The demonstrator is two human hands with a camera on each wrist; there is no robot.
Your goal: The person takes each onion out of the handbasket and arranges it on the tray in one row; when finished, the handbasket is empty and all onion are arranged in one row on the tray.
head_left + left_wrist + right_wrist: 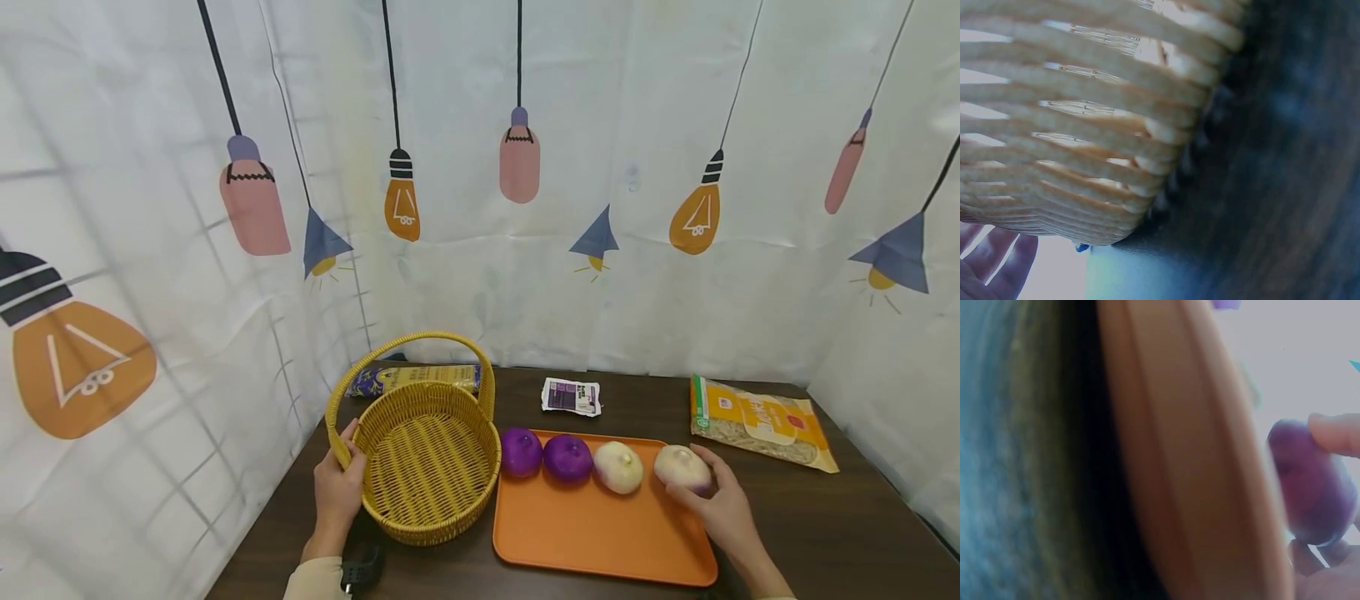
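Note:
My left hand (339, 479) holds a yellow woven basket (427, 533) by its left side, near the foot of the tall arched handle. Fingers (1013, 265) show beyond the slatted basket wall (1097, 144) in the left wrist view. With my right hand (723, 500) I grip a white and purple turnip (681, 468) at the right end of an orange tray (600, 533). Its purple side (1313, 487) faces the right wrist camera, between thumb and fingers. Along the tray's back edge lie another whitish turnip (618, 467) and two purple round vegetables (567, 458) (521, 452).
Behind the basket lies a yellow and blue packet (420, 377). A small white and purple packet (572, 397) sits behind the tray, and an orange-yellow bag (761, 422) lies at the back right. Printed curtains (480, 292) enclose the dark table (825, 533).

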